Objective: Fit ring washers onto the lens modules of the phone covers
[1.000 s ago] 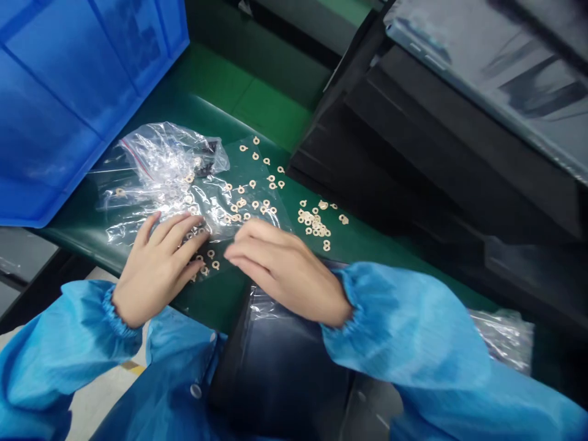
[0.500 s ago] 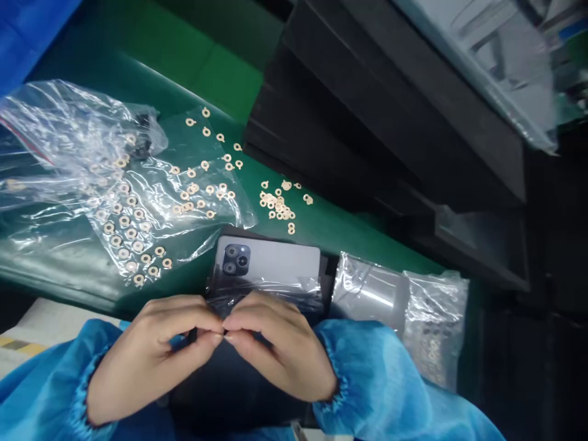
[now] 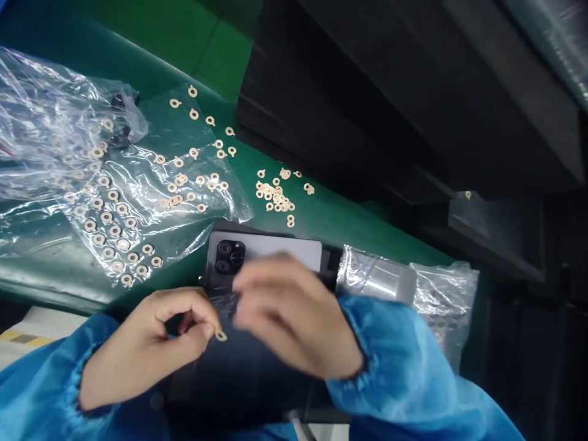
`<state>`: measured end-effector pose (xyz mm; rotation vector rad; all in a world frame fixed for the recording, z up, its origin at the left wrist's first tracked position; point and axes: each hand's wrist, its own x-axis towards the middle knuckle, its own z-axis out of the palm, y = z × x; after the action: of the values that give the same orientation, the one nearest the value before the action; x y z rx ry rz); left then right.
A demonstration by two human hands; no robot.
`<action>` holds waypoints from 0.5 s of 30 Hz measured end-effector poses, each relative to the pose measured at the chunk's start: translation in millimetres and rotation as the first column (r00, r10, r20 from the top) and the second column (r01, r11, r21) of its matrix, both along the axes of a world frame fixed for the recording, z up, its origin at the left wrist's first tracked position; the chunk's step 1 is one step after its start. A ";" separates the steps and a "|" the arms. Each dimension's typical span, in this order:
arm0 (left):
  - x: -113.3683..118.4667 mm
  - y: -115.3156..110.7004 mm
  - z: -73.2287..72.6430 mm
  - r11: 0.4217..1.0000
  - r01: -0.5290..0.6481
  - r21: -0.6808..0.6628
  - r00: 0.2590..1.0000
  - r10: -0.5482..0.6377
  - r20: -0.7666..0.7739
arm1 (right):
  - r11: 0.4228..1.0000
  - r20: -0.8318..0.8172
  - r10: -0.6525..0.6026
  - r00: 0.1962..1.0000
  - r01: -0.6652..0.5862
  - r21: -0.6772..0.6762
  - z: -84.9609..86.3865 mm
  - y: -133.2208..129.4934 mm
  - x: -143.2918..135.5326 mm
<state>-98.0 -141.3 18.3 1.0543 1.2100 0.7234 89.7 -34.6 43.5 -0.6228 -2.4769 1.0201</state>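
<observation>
My left hand [image 3: 156, 343] pinches a small tan ring-shaped washer with a tab [image 3: 221, 335] between thumb and forefinger. Just to its right, my right hand [image 3: 289, 318] is blurred by motion, its fingertips apart and nothing visible between them. Behind the right hand lies a grey phone [image 3: 294, 246] with its camera block at the upper left, partly covered by that hand. Clear film shows near the phone's lower edge. More such washers [image 3: 275, 195] lie in a loose cluster on the green surface beyond the phone.
At left, a crumpled clear plastic bag [image 3: 46, 122] and flat film carry rows of washers [image 3: 114, 231]. Bagged grey panels [image 3: 376, 278] and a bag of small parts [image 3: 445, 300] lie right of the phone. Large black boxes [image 3: 367, 110] rise behind; a tiny pale piece [image 3: 467, 195] shows against them.
My hands were together, fingertips meeting; now they are apart. The right has moved up over the phone, and a washer shows in my left fingertips. The camera view has shifted somewhat.
</observation>
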 end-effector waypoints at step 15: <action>12.6 -1.3 -3.8 0.903 0.223 0.368 0.931 -0.084 -0.356 | 0.994 0.353 0.039 0.935 -0.072 0.081 -21.3 33.1 -32.7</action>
<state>-85.4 -142.6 14.5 1.6547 1.2698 0.7030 57.0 -1.5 22.2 -0.7670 -2.8481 0.8692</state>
